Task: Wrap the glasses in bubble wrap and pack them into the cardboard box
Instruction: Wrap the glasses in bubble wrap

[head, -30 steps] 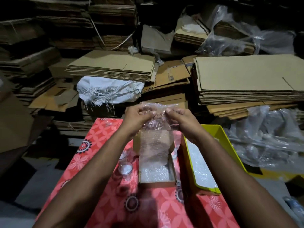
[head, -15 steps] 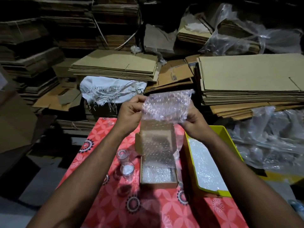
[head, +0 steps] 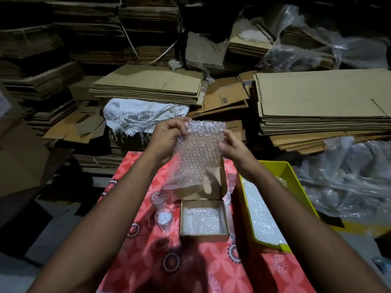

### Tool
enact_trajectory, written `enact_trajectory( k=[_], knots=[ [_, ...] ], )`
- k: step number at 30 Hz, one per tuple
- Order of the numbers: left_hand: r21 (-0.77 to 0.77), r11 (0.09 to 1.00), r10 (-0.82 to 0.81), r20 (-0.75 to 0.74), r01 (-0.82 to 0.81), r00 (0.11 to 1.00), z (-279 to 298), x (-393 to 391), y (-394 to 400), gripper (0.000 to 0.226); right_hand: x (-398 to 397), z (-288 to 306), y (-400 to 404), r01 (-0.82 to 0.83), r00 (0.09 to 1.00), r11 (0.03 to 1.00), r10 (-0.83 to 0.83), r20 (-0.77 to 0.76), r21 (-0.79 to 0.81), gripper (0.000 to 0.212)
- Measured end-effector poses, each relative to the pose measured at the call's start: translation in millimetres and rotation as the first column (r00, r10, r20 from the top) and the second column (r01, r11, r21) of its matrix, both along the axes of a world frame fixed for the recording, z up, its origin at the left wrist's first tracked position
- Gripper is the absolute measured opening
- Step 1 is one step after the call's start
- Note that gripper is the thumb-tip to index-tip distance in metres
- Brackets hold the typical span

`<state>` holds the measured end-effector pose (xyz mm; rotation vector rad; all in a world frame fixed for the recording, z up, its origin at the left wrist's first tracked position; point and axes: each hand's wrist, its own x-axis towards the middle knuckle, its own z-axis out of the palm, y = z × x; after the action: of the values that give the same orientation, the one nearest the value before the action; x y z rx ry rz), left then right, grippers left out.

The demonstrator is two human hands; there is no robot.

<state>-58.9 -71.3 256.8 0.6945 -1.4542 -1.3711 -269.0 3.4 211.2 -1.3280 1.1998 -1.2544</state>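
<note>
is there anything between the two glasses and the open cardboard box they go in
Nothing visible. The two glasses stand just left of the cardboard box, which is open at the top and holds only bubble wrap lining.

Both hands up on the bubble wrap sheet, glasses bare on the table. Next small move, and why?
Probably lower the bubble wrap sheet to the red tablecloth beside the two glasses. Left hand and right hand hold it spread in the air above the cardboard box; both glasses stand unwrapped left of the box, so neither hand is free to take one.

Open cardboard box (head: pixel 204 235) hemmed by glasses (head: pixel 163 219) left, yellow bin (head: pixel 283 172) right.
</note>
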Motion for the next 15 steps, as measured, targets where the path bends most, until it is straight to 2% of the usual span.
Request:
enact_trajectory(
  k=[1,3,4,5,8,9,10,12,13,15],
  knots=[
    [0.012,0.999,-0.036,-0.027,0.036,0.999,1,-2,-1,0.062,3,0,-1,-0.027,0.999,0.999,0.028,-0.041,0.017,0.069],
    [0.016,0.994,-0.110,-0.077,0.112,0.991,2,-5,-3,0.057,12,3,-1,-0.034,0.996,0.999,0.034,-0.082,-0.007,0.040],
    [-0.005,0.991,-0.135,-0.086,0.135,0.987,4,-7,-3,0.055,16,6,-3,-0.011,0.996,1.000,0.010,-0.085,-0.016,0.032],
    [-0.031,0.989,-0.147,-0.084,0.145,0.986,4,-7,-4,0.054,19,6,-5,0.023,0.997,0.999,-0.025,-0.079,-0.027,0.037],
    [-0.096,0.989,-0.118,-0.039,0.114,0.992,4,-6,-9,0.056,18,5,-10,0.094,0.988,0.994,-0.100,-0.115,-0.057,0.081],
    [-0.080,0.991,-0.110,-0.050,0.106,0.993,3,-5,-11,0.055,14,2,-13,0.103,0.984,0.993,-0.110,-0.137,-0.060,0.087],
    [-0.025,0.992,-0.129,-0.100,0.127,0.987,1,-4,-10,0.051,12,5,-11,0.105,0.984,0.992,-0.113,-0.138,-0.067,0.084],
    [0.152,0.965,-0.179,-0.220,0.215,0.959,-6,-2,-6,0.032,14,18,-5,0.092,0.989,0.993,-0.099,-0.105,-0.068,0.056],
    [0.218,0.946,-0.191,-0.219,0.239,0.957,-12,-3,-2,0.036,12,20,-4,0.084,0.991,0.994,-0.091,-0.102,-0.071,0.038],
    [0.245,0.942,-0.213,-0.085,0.228,0.973,-29,-3,3,0.063,10,22,-4,0.100,0.989,0.991,-0.109,-0.104,-0.088,0.017]
  ],
)
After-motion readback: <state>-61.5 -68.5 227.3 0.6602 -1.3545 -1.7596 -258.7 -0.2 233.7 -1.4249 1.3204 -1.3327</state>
